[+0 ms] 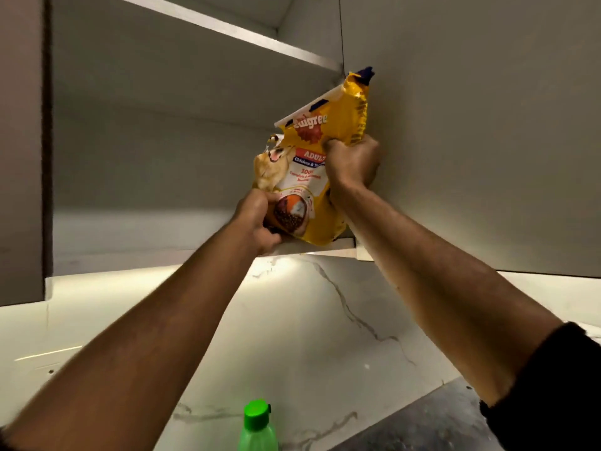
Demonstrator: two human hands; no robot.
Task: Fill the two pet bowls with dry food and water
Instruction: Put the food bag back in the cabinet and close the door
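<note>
A yellow bag of dry dog food [317, 170] with a dog picture and red label is held up at the right end of an open wall cabinet, above its lowest shelf [341, 245]. My left hand [258, 222] grips the bag's lower left corner. My right hand [353, 164] is clenched on the bag's right side near its middle. The bag leans to the left, with its folded top up by the cabinet door edge. No pet bowls are in view.
The cabinet's open grey door [471, 125] hangs right of the bag, and another door [19, 151] stands at the left. An upper shelf [227, 27] runs above. Below lie a white marble backsplash [309, 320] and a green-capped bottle [257, 424].
</note>
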